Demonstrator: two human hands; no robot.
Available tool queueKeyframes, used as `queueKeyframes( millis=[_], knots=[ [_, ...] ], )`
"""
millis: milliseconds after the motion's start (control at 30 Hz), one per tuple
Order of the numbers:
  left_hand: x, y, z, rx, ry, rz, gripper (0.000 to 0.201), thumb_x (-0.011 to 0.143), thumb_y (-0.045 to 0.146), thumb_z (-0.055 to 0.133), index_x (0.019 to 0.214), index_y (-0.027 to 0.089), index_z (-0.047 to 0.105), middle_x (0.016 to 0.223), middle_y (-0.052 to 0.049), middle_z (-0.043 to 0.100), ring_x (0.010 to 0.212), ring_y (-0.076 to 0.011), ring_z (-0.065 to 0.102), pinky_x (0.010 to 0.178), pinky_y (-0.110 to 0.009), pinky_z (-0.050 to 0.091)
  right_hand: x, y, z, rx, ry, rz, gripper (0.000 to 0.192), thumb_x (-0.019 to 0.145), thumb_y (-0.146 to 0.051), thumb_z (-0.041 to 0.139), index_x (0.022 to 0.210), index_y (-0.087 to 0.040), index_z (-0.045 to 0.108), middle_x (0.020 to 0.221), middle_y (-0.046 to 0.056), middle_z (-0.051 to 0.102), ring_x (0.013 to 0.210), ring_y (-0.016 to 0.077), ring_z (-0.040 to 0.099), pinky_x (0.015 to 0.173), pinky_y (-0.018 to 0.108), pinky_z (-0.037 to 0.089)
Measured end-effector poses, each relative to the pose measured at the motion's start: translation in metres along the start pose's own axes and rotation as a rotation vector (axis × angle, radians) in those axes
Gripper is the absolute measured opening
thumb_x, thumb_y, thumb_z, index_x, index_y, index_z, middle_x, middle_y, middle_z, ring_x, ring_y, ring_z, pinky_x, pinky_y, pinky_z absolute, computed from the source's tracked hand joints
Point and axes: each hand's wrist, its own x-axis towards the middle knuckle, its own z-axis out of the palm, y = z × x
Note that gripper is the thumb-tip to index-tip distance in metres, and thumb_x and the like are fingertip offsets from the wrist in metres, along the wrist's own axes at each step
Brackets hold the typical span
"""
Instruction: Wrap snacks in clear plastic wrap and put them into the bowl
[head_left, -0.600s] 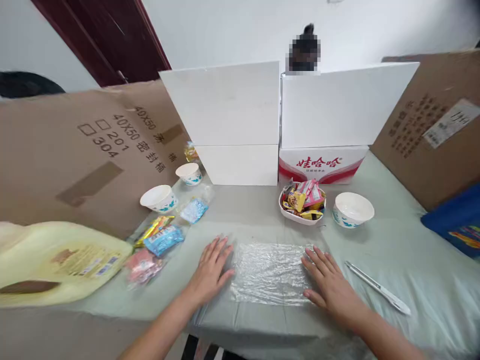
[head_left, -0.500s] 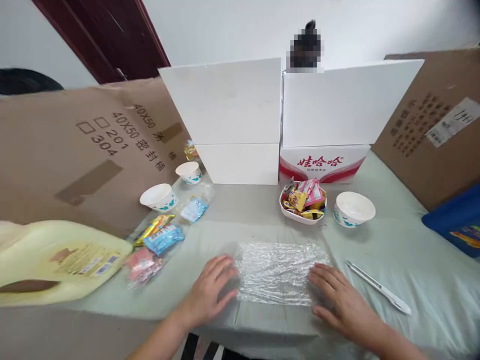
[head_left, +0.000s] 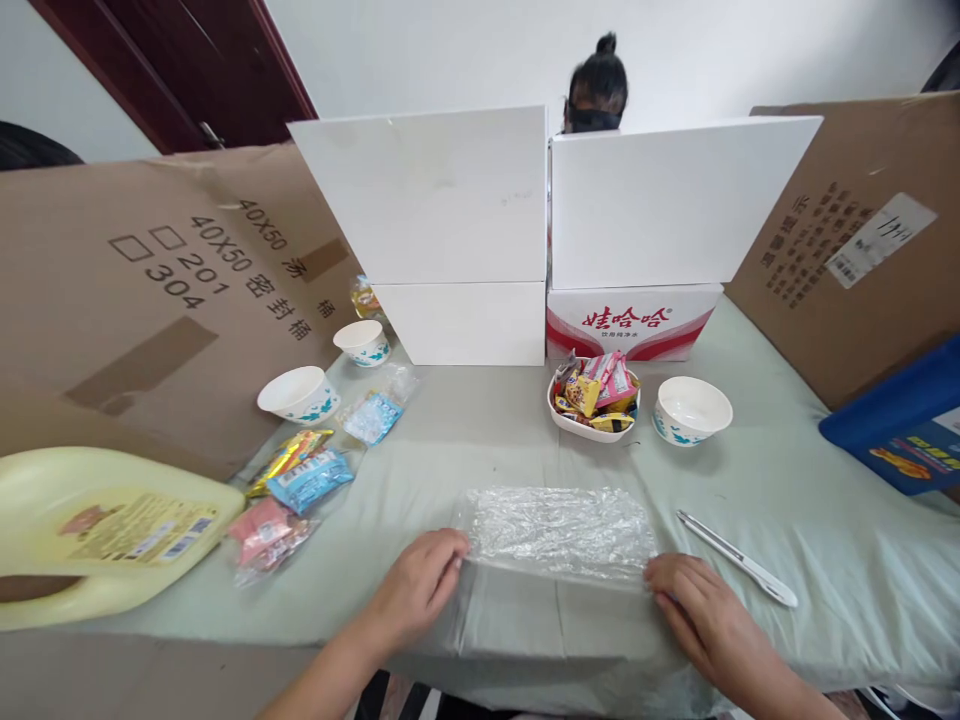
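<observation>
1. We see the left hand (head_left: pixel 420 590) pinching the near left corner of a sheet of plastic wrap (head_left: pixel 556 530), its grip closed on the film.
2. We see the right hand (head_left: pixel 694 620) pinching the near right corner, its grip likewise closed on the film.
3. The plastic wrap lies crumpled on the surface (head_left: pixel 787 500), which has a pale green cloth over it, directly in front of us between both hands.
4. A white pen (head_left: pixel 737 558) lies just right of the wrap.
5. Beyond stand a bowl of snacks (head_left: pixel 592 395) and an empty bowl (head_left: pixel 691 410).
6. To the left lie snack packets (head_left: pixel 307 478) and a yellow jug (head_left: pixel 97 530).
</observation>
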Motion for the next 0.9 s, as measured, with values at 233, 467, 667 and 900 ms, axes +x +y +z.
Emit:
queueKeyframes(
  millis=[233,467,667,900],
  knots=[
    [0.043,-0.005,0.007,0.120,-0.096,-0.389,0.017,0.092,0.018,0.036,0.089,0.022,0.052,0.076,0.000,0.063,0.068,-0.0169,0.061,0.065,-0.027,0.044,0.037,0.006,0.016,-0.011,0.046,0.408,0.023,0.098,-0.034,0.032,0.098,-0.023,0.053,0.081,0.002,0.070,0.067,0.0174,0.067,0.061,0.028,0.047],
    [0.068,-0.011,0.020,0.407,-0.188,-0.462,0.020,0.093,0.015,0.042,0.106,0.015,0.057,0.095,-0.009,0.068,0.084,-0.0243,0.064,0.075,-0.034,0.046,0.055,0.015,0.036,-0.440,-0.033,0.403,0.026,0.098,-0.027,0.034,0.103,-0.020,0.059,0.091,0.006,0.072,0.060,0.0184,0.065,0.053,0.029,0.039],
    [0.066,0.016,0.030,0.495,0.118,-0.253,0.029,0.092,0.016,0.044,0.115,0.015,0.061,0.120,-0.015,0.061,0.115,-0.0308,0.054,0.096,-0.046,0.043,0.068,0.002,0.031,-0.476,0.225,0.147,0.031,0.097,-0.036,0.042,0.107,-0.017,0.063,0.102,0.013,0.067,0.096,0.0261,0.061,0.084,0.040,0.044],
    [0.052,0.049,0.077,0.324,-0.196,-0.146,0.081,0.084,0.063,0.055,0.150,0.024,0.029,0.157,-0.014,0.021,0.144,-0.0414,0.011,0.111,-0.062,0.018,0.082,-0.011,0.062,-0.295,-0.150,-0.197,0.076,0.089,-0.063,0.044,0.151,-0.021,0.026,0.152,0.010,0.036,0.142,0.0307,0.025,0.113,0.054,0.017]
  ],
)
